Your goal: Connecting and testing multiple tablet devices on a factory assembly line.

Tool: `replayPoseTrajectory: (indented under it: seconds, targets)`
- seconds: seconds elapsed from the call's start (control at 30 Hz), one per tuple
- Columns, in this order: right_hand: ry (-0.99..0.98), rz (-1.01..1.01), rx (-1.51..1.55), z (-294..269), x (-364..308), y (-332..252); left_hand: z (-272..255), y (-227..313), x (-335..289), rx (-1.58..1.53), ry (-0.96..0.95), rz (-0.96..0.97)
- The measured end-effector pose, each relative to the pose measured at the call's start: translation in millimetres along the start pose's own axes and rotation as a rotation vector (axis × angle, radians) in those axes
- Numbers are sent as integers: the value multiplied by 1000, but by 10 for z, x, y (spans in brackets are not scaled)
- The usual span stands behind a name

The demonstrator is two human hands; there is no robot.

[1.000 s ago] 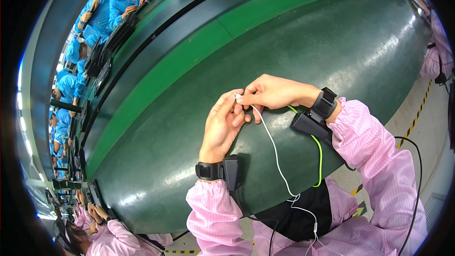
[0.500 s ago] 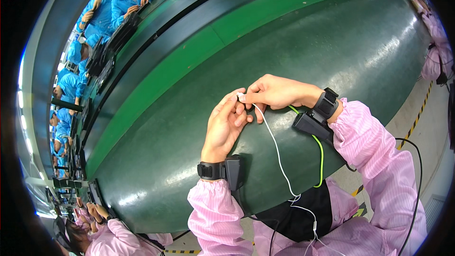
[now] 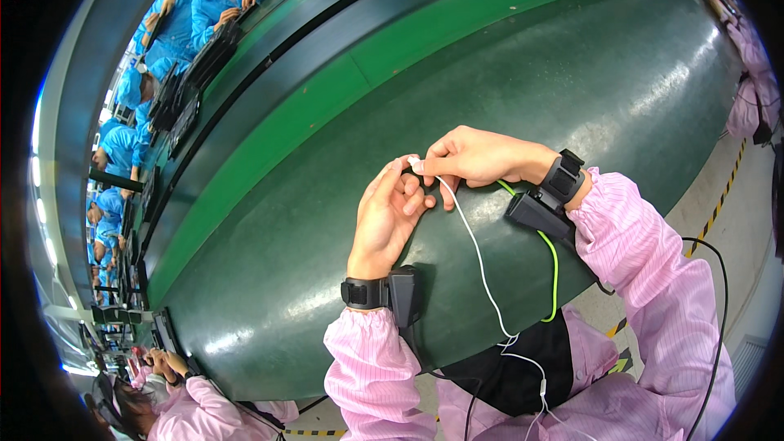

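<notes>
My left hand (image 3: 382, 220) and my right hand (image 3: 482, 155) meet over the green table. Both are closed, thumb and fingertips pinching the small white end (image 3: 416, 164) of a white cable (image 3: 478, 257). Fingers partly cover that end, so I cannot tell its exact kind. From my right fingertips the cable hangs in a curve to the table's near edge. Over my lap it continues to a small splitter (image 3: 542, 389) with two thinner strands below. A bright green cord (image 3: 555, 269) runs down from under my right wrist.
Beyond the dark green tabletop (image 3: 572, 73) runs a brighter green conveyor strip (image 3: 327, 90). People in blue (image 3: 220, 0) work along its far side by black panels (image 3: 204, 57). A person in pink (image 3: 196, 408) sits at lower left. Black devices (image 3: 402, 294) are strapped to my wrists.
Both hands stay nearly in place. My left fingertips shift slightly around the white cable end. The conveyor strip's marks have slid slightly left and downward.
</notes>
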State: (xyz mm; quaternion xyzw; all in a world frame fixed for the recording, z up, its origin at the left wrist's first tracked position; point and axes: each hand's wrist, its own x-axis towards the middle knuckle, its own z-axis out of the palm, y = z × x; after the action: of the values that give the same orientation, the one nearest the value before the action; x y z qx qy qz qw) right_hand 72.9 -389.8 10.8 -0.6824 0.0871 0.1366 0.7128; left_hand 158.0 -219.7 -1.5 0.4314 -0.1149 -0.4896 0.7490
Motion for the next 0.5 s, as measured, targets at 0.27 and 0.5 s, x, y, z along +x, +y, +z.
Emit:
replayPoseTrajectory:
  seconds: [0.27,0.5]
  targets:
    - [-7,-6,-41,3,-9,-26,23,-14,-9,3,5,13]
    - [17,15,-45,14,-21,-48,34,-57,6,-12,27,43]
